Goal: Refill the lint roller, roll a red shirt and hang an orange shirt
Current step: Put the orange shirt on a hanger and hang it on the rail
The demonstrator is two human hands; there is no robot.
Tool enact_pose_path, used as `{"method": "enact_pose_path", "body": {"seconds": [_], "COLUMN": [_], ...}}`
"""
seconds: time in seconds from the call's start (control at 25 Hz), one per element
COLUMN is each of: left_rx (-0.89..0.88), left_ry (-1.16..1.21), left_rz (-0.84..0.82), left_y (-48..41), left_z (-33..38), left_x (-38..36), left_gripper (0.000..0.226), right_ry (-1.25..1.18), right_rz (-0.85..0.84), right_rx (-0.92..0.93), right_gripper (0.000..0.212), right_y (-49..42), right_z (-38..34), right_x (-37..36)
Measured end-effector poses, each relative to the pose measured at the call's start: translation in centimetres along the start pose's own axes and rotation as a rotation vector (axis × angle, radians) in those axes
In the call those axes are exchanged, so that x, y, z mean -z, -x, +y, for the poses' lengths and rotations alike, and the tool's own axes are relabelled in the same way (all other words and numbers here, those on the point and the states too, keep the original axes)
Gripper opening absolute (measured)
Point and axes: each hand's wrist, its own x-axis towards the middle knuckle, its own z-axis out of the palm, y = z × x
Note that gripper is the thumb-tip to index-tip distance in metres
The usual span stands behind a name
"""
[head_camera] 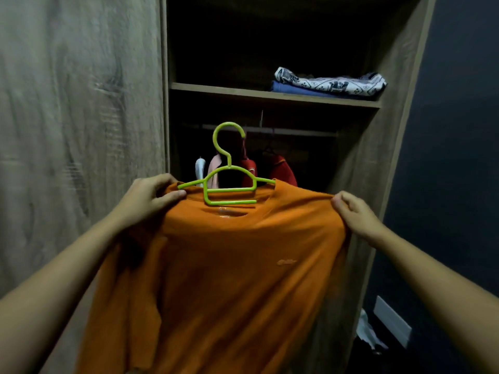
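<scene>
An orange shirt point(237, 271) hangs in front of me, held up before an open wardrobe. A lime-green plastic hanger point(229, 184) sits in its neck opening, hook upright. My left hand point(151, 197) pinches the shirt's left shoulder together with the hanger's left arm tip. My right hand point(356, 214) grips the shirt's right shoulder, fingers curled round the fabric. The hanger's right arm end lies under the collar. A clothes rail point(270, 130) runs across the wardrobe behind the hook, with the hook off it.
Red garments point(280, 171) and pale ones point(213, 168) hang on the rail. Folded patterned and blue clothes point(329, 82) lie on the shelf point(243, 93) above. The wardrobe door point(81, 117) stands at the left, a dark wall point(459, 130) at the right, white items point(391, 319) on the floor.
</scene>
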Motion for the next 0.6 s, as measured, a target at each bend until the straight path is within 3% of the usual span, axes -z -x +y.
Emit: {"method": "enact_pose_path", "body": {"seconds": [0.16, 0.32, 0.48, 0.6], "left_rx": [-0.026, -0.039, 0.034, 0.119], "left_ry": [0.108, 0.147, 0.031, 0.262], "left_rz": [0.021, 0.019, -0.142, -0.283], "left_y": [0.6, 0.4, -0.2, 0.0], "left_z": [0.7, 1.9, 1.3, 1.6], "left_x": [0.2, -0.9, 0.6, 0.4], "left_gripper": [0.001, 0.010, 0.028, 0.025], "right_ry": [0.311, 0.253, 0.075, -0.016], "right_rz": [0.018, -0.182, -0.149, -0.086], "right_rx": [0.057, 0.229, 0.182, 0.085], "right_gripper": [0.028, 0.026, 0.027, 0.028], "right_y": [-1.7, -2.0, -1.9, -1.6], "right_z": [-1.7, -4.1, -2.7, -1.1], "right_x": [-0.6, -3.4, -3.4, -2.5]}}
